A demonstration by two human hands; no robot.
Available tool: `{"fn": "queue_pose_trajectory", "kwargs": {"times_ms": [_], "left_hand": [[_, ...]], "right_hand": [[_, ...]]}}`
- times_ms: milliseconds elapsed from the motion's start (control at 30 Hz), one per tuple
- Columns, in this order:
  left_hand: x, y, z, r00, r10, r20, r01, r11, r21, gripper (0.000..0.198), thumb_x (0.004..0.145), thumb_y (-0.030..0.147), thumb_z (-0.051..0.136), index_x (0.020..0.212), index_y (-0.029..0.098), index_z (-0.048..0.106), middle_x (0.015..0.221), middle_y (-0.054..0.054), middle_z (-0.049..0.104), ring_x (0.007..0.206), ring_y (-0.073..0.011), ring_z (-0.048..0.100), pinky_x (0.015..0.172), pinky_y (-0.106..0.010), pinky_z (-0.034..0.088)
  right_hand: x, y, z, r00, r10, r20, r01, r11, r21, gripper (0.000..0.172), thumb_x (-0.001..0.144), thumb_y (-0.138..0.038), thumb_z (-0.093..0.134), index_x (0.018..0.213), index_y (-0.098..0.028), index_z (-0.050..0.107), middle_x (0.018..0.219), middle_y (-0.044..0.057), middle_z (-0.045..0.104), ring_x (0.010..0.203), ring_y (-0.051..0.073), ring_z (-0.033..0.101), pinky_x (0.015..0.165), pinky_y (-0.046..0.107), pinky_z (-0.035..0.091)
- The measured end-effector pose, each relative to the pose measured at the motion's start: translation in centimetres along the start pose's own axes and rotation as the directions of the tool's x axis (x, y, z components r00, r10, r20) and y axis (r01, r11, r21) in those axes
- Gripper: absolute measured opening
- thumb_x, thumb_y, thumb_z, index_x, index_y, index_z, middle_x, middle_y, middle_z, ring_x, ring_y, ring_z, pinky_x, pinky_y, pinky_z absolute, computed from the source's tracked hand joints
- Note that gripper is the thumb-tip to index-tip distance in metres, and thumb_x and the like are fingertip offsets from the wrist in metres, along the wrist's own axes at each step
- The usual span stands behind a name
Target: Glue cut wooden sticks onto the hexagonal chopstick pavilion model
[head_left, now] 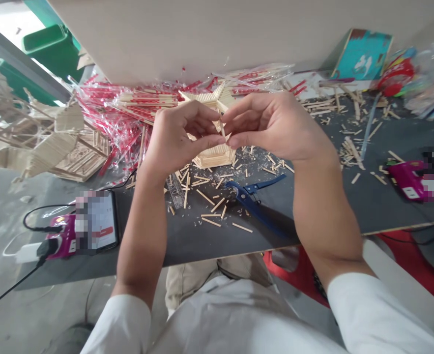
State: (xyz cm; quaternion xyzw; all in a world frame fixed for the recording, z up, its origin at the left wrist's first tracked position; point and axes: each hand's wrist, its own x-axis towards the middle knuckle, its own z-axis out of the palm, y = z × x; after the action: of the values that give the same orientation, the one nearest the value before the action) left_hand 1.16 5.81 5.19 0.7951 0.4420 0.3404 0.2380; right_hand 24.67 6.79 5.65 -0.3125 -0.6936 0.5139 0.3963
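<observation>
Left hand (182, 137) and right hand (275, 123) meet fingertip to fingertip over the middle of the desk (198, 246), pinching a small wooden stick (222, 129) between them; it stands nearly upright in the grip, though the overlapping fingers hide which hand bears more of the hold. Just beyond and partly behind the hands is a small tiered wooden model (214, 160). Such a thin piece could well snap or spring away if the two hands press unevenly, and a dropped one would be hard to pick out among the loose wooden offcuts (211, 216) scattered beneath. Lowering the wrists carelessly might also knock the model's roof, since it sits so close. Nearer and to the right lies a blue cutting tool (248, 196), its handles reaching toward the right forearm, where an elbow could catch it. On the left, a phone (109, 219) rests by a magenta power strip (65, 233) whose cords could snag a sleeve. Farther back, red-printed wrappers (128, 105) are heaped.
</observation>
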Motion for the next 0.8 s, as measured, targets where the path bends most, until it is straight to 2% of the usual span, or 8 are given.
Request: {"fn": "queue_pose_trajectory", "kwargs": {"times_ms": [167, 300, 467, 633, 800], "left_hand": [[0.1, -1.1, -0.1, 1.000, 0.002, -0.027, -0.003, 1.000, -0.031, 0.034, 0.087, 0.048, 0.081, 0.107, 0.023, 0.070, 0.100, -0.004, 0.078, 0.094, -0.0209, 0.077, 0.086, -0.042, 0.066], [0.4, -1.8, 0.5, 1.000, 0.001, 0.003, -0.001, 0.994, -0.112, 0.027, 0.085, 0.043, 0.082, 0.099, 0.022, 0.071, 0.089, -0.002, 0.078, 0.084, -0.0179, 0.076, 0.078, -0.038, 0.066], [0.7, -2.0, 1.1, 1.000, -0.013, 0.028, 0.013, 1.000, -0.009, 0.035, 0.085, 0.047, 0.081, 0.105, 0.020, 0.072, 0.089, -0.005, 0.079, 0.090, -0.0230, 0.079, 0.077, -0.037, 0.066], [0.7, -2.1, 1.1, 1.000, -0.014, -0.006, 0.014, 1.000, 0.021, 0.041, 0.083, 0.047, 0.081, 0.114, 0.020, 0.073, 0.086, -0.004, 0.079, 0.088, -0.0231, 0.078, 0.075, -0.037, 0.066], [0.9, -1.9, 1.3, 1.000, -0.016, -0.010, 0.016, 1.000, -0.022, 0.032, 0.091, 0.043, 0.071, 0.113, 0.020, 0.074, 0.084, -0.005, 0.077, 0.079, -0.0201, 0.076, 0.073, -0.039, 0.066]], "right_hand": [[0.7, 1.3, 0.7, 0.996, -0.092, 0.001, 0.091, 0.994, -0.062, 0.017, 0.079, -0.025, 0.091, 0.095, -0.025, 0.085, 0.087, 0.002, 0.081, 0.079, 0.019, 0.074, 0.076, 0.034, 0.062], [0.8, 1.7, 0.5, 1.000, -0.001, 0.023, 0.003, 0.994, -0.105, 0.019, 0.074, -0.030, 0.094, 0.090, -0.025, 0.085, 0.084, 0.002, 0.079, 0.078, 0.020, 0.073, 0.073, 0.035, 0.061], [0.5, 1.6, 0.3, 0.999, 0.032, 0.023, -0.030, 0.994, -0.109, 0.022, 0.072, -0.033, 0.095, 0.089, -0.025, 0.083, 0.084, 0.002, 0.079, 0.081, 0.021, 0.072, 0.072, 0.036, 0.061], [0.5, 1.7, 0.4, 0.999, 0.032, 0.033, -0.028, 0.993, -0.110, 0.022, 0.071, -0.034, 0.095, 0.085, -0.026, 0.080, 0.084, 0.001, 0.078, 0.082, 0.021, 0.073, 0.074, 0.036, 0.062], [0.1, 1.2, 0.6, 1.000, 0.015, 0.020, -0.013, 0.997, -0.077, 0.028, 0.072, -0.031, 0.095, 0.093, -0.027, 0.076, 0.091, 0.002, 0.079, 0.089, 0.023, 0.075, 0.079, 0.038, 0.063]]}}
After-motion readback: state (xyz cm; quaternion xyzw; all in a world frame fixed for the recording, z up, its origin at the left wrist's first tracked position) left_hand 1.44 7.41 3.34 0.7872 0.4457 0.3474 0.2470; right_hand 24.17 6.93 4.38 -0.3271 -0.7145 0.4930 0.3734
